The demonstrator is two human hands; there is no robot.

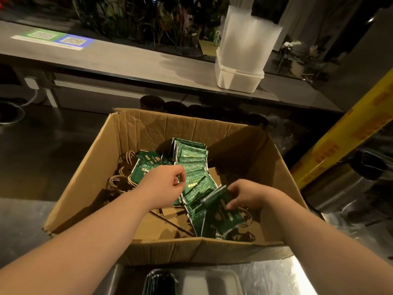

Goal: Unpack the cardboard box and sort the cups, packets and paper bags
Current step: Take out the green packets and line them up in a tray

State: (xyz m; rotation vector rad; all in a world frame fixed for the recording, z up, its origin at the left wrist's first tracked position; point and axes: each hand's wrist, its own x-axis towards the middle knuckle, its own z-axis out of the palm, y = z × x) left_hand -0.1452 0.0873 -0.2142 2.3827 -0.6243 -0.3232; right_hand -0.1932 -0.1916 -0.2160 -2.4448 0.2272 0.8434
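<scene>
**Gather the packets in squared bundles**

Inside the cardboard box [191, 250], the right grip [246, 194] pinches a blurred sheaf of green packets [221, 211]; best to square it before lifting, lest some slip. The left grip [163, 182] curls over the loose row [192, 165]; whether it holds one, I cannot tell. Paper bags [121, 179] lie half buried, their count unclear

At my twelve o'clock a rear worktop [127, 62] runs across the view, with two QR code stickers [57, 39] at eleven. A white tub [240, 79] stands on it at one o'clock, a tall translucent stack [248, 35] rising from it. Plants [148, 20] fill the dark behind. A yellow wrapped roll [340, 135] slants at three. At six I see a white tray [210, 282] on the steel worktop [21, 220].
</scene>
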